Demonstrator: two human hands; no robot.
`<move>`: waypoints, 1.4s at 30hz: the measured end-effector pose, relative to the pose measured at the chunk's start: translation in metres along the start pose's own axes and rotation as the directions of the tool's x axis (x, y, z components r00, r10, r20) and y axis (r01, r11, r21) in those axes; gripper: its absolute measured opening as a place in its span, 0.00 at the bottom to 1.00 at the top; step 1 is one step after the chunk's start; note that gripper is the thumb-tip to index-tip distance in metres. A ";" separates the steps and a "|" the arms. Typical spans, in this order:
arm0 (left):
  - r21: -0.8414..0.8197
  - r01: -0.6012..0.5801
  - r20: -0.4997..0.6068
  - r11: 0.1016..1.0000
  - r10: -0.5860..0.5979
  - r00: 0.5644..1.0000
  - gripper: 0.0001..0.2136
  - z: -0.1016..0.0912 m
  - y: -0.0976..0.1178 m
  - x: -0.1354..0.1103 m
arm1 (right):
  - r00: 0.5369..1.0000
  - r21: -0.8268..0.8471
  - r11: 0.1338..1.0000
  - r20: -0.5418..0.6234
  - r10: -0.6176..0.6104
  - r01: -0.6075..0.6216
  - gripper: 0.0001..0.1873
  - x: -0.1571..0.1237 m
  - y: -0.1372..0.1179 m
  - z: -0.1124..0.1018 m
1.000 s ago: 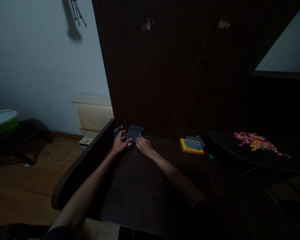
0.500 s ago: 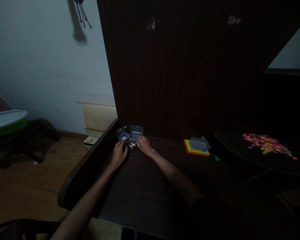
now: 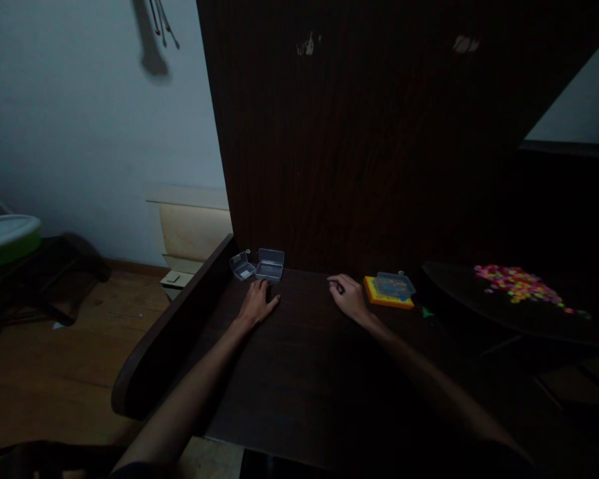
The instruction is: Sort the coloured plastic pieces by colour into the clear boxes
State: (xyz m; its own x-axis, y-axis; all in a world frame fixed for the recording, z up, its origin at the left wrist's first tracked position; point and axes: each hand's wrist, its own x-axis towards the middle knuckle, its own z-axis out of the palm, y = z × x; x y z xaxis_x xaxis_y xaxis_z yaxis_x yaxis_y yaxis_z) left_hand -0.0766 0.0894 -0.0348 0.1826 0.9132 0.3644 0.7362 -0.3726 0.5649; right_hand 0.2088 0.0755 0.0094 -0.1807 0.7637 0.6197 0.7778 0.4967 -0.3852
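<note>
My left hand (image 3: 259, 303) lies low over the dark tabletop (image 3: 299, 366), thumb spread away from the fingers. Just beyond its fingertips stand two small clear plastic boxes with lids raised, a left box (image 3: 243, 267) and a right box (image 3: 269, 267). The small pale pieces seen before do not show now; my left hand covers that area. Farther right, my right hand (image 3: 349, 298) is held with its fingers curled in towards the thumb. Whatever may be between those fingertips is too small to make out. It is nearest to a yellow box (image 3: 390, 301) with a clear plastic case (image 3: 395, 285) on it.
A raised dark side board (image 3: 174, 326) borders the table at left, and a tall dark panel (image 3: 359, 146) closes the back. On a dark surface at right lies a heap of colourful small pieces (image 3: 519, 283). A green scrap (image 3: 426, 311) lies beside the yellow box.
My right hand has moved right, away from the clear boxes and towards the yellow box. My left hand has shifted right, over the spot where the pale pieces lay.
</note>
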 end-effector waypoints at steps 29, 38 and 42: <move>-0.075 -0.161 0.154 0.984 0.171 0.973 0.17 -0.021 -0.007 -0.002 | 0.867 -0.309 0.945 0.437 0.241 -0.107 0.37 0.005 0.132 -0.139; -0.145 -0.122 0.064 0.982 0.132 0.989 0.13 -0.022 -0.005 -0.002 | 0.890 -0.164 0.986 0.448 0.081 -0.008 0.40 -0.003 0.040 -0.112; -0.195 -0.045 -0.068 0.980 0.032 0.997 0.17 -0.026 -0.006 -0.002 | 0.851 -0.049 0.997 0.524 -0.023 0.056 0.41 -0.022 0.000 -0.075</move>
State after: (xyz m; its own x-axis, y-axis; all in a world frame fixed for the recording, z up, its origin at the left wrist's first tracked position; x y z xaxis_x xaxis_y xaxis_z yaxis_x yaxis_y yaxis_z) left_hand -0.0979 0.0851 -0.0196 0.1618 0.8874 0.4317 0.5861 -0.4384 0.6814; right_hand 0.2576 0.0277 0.0475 -0.4871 0.8551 0.1775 0.7948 0.5183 -0.3158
